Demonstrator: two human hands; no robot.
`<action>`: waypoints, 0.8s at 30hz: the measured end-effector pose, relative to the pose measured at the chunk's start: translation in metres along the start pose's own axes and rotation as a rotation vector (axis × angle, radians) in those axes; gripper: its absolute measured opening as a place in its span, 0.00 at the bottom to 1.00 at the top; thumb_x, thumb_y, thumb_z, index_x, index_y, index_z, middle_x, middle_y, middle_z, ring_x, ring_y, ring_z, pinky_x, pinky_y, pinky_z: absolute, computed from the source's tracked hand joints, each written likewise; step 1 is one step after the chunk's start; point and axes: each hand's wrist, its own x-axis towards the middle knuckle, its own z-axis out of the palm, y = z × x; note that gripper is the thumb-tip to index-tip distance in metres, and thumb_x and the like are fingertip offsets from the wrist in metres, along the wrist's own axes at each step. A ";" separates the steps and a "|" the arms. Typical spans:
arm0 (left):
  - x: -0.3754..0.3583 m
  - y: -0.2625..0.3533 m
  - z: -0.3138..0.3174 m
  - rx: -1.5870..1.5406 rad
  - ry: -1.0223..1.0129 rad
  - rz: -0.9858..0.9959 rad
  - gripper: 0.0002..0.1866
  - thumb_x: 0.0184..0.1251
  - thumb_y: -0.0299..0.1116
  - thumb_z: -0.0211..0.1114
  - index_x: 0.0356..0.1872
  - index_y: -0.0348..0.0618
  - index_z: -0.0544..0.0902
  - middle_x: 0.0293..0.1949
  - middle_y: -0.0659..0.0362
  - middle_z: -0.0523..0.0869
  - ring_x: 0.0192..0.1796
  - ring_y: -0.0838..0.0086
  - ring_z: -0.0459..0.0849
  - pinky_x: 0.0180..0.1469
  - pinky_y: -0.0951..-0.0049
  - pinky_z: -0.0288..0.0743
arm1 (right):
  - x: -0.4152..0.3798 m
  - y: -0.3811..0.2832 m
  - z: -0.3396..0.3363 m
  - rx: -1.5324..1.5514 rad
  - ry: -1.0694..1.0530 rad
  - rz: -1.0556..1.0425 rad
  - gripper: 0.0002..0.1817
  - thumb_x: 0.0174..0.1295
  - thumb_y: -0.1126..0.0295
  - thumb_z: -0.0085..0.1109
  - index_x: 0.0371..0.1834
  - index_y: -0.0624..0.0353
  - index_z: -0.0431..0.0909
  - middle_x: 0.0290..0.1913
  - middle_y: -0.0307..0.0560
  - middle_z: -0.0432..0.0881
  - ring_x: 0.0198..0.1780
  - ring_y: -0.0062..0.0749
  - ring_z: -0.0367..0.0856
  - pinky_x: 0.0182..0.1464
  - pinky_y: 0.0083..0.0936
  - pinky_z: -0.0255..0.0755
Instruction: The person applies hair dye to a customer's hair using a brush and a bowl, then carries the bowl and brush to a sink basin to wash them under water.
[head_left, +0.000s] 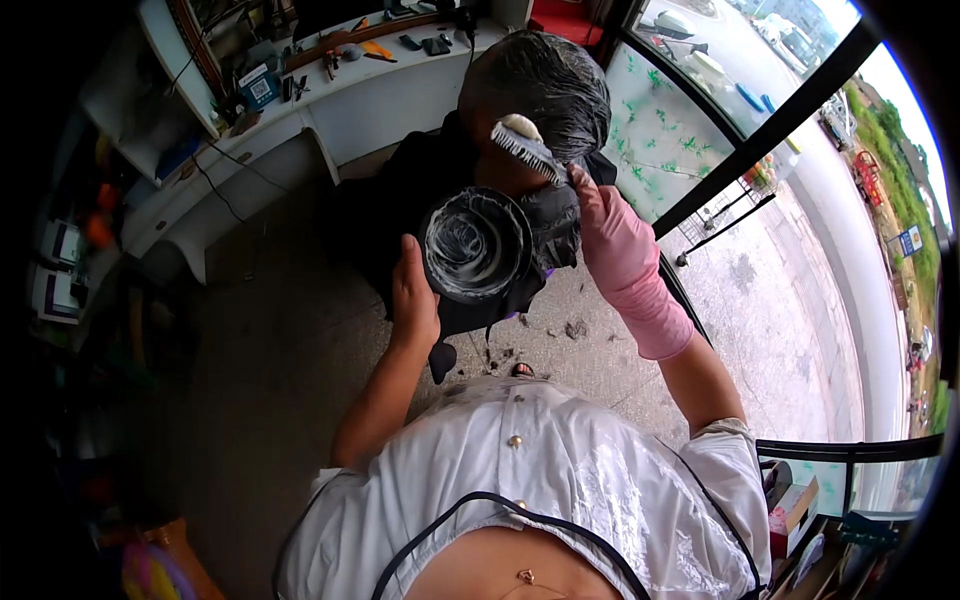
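Observation:
My bare left hand (413,298) grips the side of a black mixing bowl (524,240), thumb up along its wall. Whitish cream (462,236) is smeared around the inside of the bowl. On my right hand (612,230) is a pink glove, and its fingers are closed on a hair dye brush (528,152) with comb teeth along one edge. A lump of pale cream sits on the brush head. Just beyond the brush is a seated person's head, its dark hair (545,85) slicked down and streaked with cream. A black cape (395,190) covers the person's body.
A white counter (400,72) with a mirror, small tools and a QR-code sign (258,88) runs along the back left. Cut hair (575,328) lies on the floor near a sandalled foot. Glass panels in black frames (740,160) stand on the right.

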 end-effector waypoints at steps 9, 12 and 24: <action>0.000 -0.001 -0.003 0.012 0.180 -0.159 0.25 0.64 0.53 0.49 0.49 0.41 0.72 0.47 0.60 0.78 0.48 0.76 0.77 0.48 0.75 0.73 | 0.058 0.037 -0.009 1.219 -0.169 0.491 0.11 0.64 0.70 0.44 0.44 0.62 0.75 0.21 0.37 0.73 0.17 0.12 0.66 0.18 0.08 0.59; -0.004 0.006 -0.001 -0.013 0.137 -0.124 0.26 0.63 0.54 0.50 0.49 0.40 0.72 0.47 0.60 0.78 0.47 0.75 0.77 0.47 0.74 0.74 | 0.054 0.058 -0.021 1.294 -0.127 0.498 0.11 0.64 0.70 0.45 0.43 0.62 0.75 0.21 0.38 0.74 0.15 0.15 0.67 0.15 0.09 0.57; -0.004 0.011 -0.001 -0.007 0.115 -0.122 0.27 0.64 0.54 0.48 0.49 0.39 0.73 0.46 0.58 0.78 0.47 0.74 0.78 0.48 0.73 0.74 | 0.068 0.070 -0.035 0.997 -0.138 0.600 0.11 0.63 0.67 0.48 0.38 0.65 0.75 0.18 0.38 0.72 0.12 0.17 0.66 0.13 0.12 0.57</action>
